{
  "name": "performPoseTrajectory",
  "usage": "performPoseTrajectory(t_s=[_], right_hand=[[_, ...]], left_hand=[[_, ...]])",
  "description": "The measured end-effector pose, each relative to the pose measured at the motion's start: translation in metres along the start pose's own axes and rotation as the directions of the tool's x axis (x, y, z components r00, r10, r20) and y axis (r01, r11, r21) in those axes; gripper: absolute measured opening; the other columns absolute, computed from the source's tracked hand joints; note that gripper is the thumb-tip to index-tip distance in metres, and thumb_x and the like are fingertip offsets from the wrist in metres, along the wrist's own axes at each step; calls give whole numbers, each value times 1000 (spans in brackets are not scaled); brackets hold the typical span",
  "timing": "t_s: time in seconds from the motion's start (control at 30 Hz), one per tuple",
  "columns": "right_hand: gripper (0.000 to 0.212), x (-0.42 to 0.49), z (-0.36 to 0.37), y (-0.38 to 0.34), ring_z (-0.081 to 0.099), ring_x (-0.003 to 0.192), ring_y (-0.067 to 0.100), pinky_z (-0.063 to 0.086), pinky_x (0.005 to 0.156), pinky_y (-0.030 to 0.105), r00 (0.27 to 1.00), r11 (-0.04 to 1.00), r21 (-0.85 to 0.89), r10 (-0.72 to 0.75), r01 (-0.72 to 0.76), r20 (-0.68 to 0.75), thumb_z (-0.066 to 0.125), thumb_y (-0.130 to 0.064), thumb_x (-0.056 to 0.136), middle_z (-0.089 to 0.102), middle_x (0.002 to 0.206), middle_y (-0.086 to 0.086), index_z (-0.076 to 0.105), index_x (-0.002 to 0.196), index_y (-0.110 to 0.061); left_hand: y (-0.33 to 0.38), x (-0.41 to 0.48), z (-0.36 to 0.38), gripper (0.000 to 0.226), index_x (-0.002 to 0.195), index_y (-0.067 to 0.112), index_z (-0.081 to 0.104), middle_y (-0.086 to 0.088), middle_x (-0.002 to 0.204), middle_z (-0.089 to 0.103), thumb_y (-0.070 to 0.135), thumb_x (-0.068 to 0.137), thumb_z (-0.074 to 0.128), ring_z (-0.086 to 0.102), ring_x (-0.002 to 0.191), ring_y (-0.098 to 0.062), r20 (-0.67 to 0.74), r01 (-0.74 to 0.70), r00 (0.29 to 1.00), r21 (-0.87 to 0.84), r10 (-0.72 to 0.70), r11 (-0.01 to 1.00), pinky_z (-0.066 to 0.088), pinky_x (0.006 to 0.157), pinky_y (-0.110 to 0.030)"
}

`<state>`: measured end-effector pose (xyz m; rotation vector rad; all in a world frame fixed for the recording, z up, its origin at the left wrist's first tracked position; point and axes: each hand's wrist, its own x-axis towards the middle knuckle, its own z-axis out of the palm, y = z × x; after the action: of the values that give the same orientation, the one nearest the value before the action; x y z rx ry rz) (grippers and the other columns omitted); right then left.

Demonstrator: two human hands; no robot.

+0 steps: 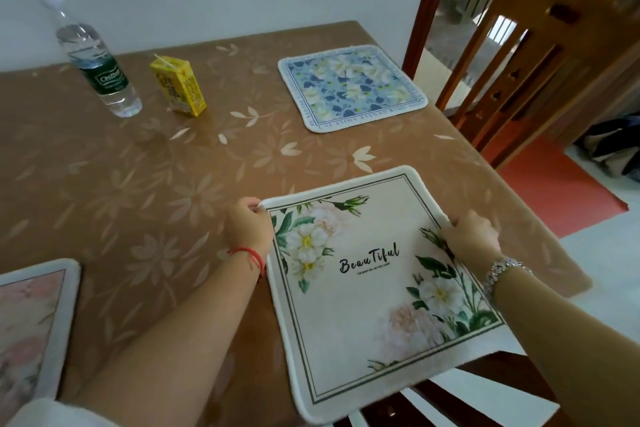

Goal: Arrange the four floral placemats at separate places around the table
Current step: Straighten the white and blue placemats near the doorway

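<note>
A cream placemat (363, 305) printed with white flowers and the word "Beautiful" lies at the table's near right, its near end hanging past the table edge over a chair. My left hand (247, 229) pinches its far left corner. My right hand (472, 232) grips its right edge. A blue floral placemat (351, 87) lies flat at the far right of the table. A pink floral placemat (31, 326) lies at the near left, cut off by the frame. No fourth placemat is in view.
The table wears a brown flower-patterned cloth (156, 191). A water bottle (97, 59) and a yellow juice carton (180, 85) stand at the far left. A wooden chair (540, 55) stands off the right side, and another chair (485, 388) sits below the near edge.
</note>
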<state>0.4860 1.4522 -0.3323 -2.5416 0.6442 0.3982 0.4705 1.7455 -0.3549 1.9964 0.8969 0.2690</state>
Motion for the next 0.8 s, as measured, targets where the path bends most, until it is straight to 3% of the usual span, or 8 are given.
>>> performPoseTrajectory(t_s=[0.27, 0.37, 0.47, 0.53, 0.63, 0.8], right_hand=[[17, 13, -6, -10, 61, 85, 32, 53, 81, 48, 998, 998, 21, -53, 53, -44, 47, -13, 90, 62, 92, 16, 59, 97, -2], [14, 15, -6, -7, 60, 73, 24, 53, 62, 35, 998, 998, -13, -66, 66, -10, 49, -12, 89, 61, 82, 12, 60, 92, -3], [12, 15, -9, -4, 54, 61, 16, 39, 48, 24, 995, 993, -69, -90, 92, 39, 49, -10, 88, 58, 71, 6, 58, 79, -8], [15, 17, -11, -4, 54, 60, 16, 42, 49, 24, 994, 993, -72, -95, 98, 47, 49, -9, 87, 58, 69, 6, 56, 74, -9], [11, 20, -10, -5, 55, 62, 15, 45, 55, 24, 994, 993, -63, -102, 104, 35, 49, -9, 88, 58, 72, 5, 59, 82, -8], [8, 21, -14, -12, 55, 66, 16, 45, 59, 26, 993, 991, -61, -120, 121, 17, 51, -12, 88, 59, 76, 5, 58, 85, -9]], left_hand=[[0, 6, 3, 23, 103, 4, 67, -17, 103, 70, 7, 88, 51, 63, 94, -33, -37, -48, 998, 9, 48, 999, 47, 76, -32], [-3, 6, 3, 23, 104, 7, 67, -15, 103, 70, 11, 89, 50, 63, 95, -33, -24, -60, 998, 96, 62, 994, 52, 83, -40], [-7, 8, 4, 23, 103, 9, 67, -15, 105, 68, 13, 89, 49, 60, 101, -35, -1, -56, 998, 139, 57, 989, 49, 91, -48], [-7, 10, 5, 23, 103, 10, 66, -16, 108, 66, 13, 90, 47, 56, 107, -36, 10, -53, 999, 153, 52, 987, 46, 95, -50], [-6, 13, 8, 25, 106, 12, 64, -16, 113, 64, 12, 90, 45, 54, 111, -36, 26, -48, 999, 155, 45, 987, 44, 98, -50], [4, 19, 10, 21, 97, 12, 66, -15, 103, 66, 13, 89, 47, 59, 97, -36, 35, -50, 998, 136, 45, 989, 50, 88, -49]])
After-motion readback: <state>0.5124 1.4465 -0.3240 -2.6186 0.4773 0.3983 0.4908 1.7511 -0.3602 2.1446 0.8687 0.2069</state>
